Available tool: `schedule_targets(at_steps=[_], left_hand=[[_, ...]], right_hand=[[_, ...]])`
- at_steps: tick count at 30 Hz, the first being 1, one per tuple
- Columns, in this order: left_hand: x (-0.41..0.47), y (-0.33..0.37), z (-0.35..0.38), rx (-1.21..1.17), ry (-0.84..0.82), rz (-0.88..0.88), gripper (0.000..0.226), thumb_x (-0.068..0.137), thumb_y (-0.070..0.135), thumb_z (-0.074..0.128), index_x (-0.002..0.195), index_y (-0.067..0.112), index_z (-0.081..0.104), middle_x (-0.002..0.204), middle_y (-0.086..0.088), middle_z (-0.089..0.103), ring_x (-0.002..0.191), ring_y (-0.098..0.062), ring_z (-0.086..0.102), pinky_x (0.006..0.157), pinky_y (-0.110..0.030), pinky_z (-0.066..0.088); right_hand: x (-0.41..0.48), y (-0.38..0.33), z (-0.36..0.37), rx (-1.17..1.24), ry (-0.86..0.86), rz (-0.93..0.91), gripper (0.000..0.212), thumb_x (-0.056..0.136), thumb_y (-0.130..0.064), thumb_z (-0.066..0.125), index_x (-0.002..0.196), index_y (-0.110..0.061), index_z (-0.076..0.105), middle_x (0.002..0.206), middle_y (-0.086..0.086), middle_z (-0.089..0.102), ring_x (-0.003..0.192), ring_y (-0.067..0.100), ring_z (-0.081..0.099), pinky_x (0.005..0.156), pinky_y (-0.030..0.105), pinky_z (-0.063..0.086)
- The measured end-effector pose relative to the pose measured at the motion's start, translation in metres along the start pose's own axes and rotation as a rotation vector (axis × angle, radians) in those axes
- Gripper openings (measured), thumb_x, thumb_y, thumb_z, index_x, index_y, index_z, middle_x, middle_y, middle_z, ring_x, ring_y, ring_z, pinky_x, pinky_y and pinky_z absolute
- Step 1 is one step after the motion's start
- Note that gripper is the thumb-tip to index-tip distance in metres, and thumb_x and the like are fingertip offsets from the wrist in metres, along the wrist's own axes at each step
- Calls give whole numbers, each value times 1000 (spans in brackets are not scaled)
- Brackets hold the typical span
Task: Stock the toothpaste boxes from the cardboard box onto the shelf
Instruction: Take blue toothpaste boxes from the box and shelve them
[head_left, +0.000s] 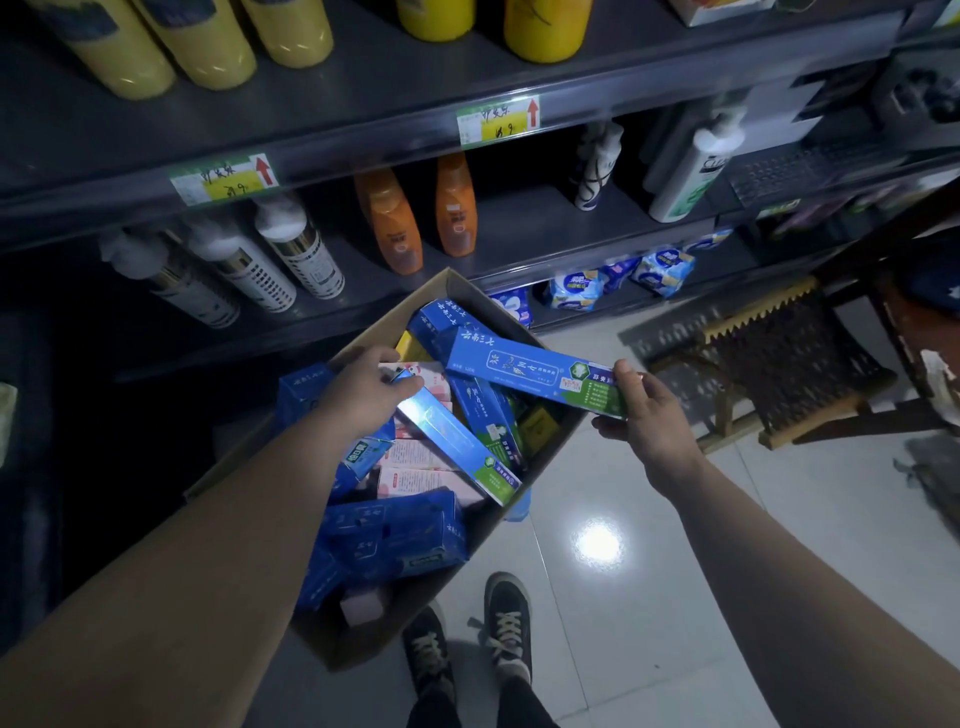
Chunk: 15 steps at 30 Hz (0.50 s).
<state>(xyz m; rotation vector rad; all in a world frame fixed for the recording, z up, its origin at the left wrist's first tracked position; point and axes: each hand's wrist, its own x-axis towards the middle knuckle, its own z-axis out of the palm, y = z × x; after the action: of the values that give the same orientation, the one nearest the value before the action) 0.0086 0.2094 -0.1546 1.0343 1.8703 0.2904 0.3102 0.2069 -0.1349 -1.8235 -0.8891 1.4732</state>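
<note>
An open cardboard box (470, 293) stands on the floor below me, filled with several blue and pink toothpaste boxes. My right hand (649, 415) grips the green end of one long blue toothpaste box (519, 366), held level above the carton's right side. My left hand (366, 395) reaches into the carton and pinches the top end of a second blue toothpaste box (452, 441), which lies slanted on the pile. The dark shelf (519, 208) stands just behind the carton.
The shelves hold yellow bottles (208, 47), orange bottles (395, 223), white spray cans (291, 254) and a white pump bottle (691, 171). Blue packets (576, 288) fill the lowest level. A wooden folding stool (779, 364) stands right. My shoes (506, 623) are on white tiles.
</note>
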Motion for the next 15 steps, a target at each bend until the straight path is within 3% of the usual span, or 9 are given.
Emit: schedule_targets(at_steps=[3, 6, 9, 12, 15], left_hand=[[-14, 8, -8, -82, -11, 21, 56, 83, 34, 71, 133, 18, 52, 115, 4, 55, 103, -14, 54, 92, -33, 43], [-35, 21, -14, -137, -16, 87, 47, 82, 23, 74, 125, 14, 58, 107, 11, 53, 100, -8, 53, 85, -26, 42], [-58, 29, -25, -259, -42, 82, 45, 83, 9, 72, 124, 15, 55, 99, 17, 50, 89, -6, 59, 74, -30, 57], [-76, 24, -41, -398, -50, 39, 45, 81, 1, 71, 121, 12, 53, 105, 3, 60, 93, -16, 66, 72, -35, 60], [-93, 17, -56, -483, -34, 7, 40, 81, -4, 68, 114, 15, 53, 113, -11, 63, 101, -24, 66, 78, -40, 59]], right_hand=[[-5, -3, 0, 8, 8, 6, 38, 98, -43, 45, 103, -7, 57, 89, 8, 66, 70, 25, 62, 71, 33, 55], [-11, -9, 1, 12, 21, 1, 35, 98, -42, 46, 100, -8, 57, 87, 7, 65, 68, 24, 62, 68, 32, 54], [-17, -19, 2, 11, 28, -17, 34, 98, -41, 46, 96, -8, 55, 84, 6, 64, 65, 23, 60, 62, 29, 52], [-24, -32, 4, 12, 23, -40, 30, 98, -39, 46, 87, -13, 54, 84, 8, 63, 65, 22, 59, 53, 22, 51], [-32, -46, 10, 38, 7, -70, 30, 99, -36, 47, 92, -8, 55, 88, 13, 62, 68, 21, 59, 47, 18, 50]])
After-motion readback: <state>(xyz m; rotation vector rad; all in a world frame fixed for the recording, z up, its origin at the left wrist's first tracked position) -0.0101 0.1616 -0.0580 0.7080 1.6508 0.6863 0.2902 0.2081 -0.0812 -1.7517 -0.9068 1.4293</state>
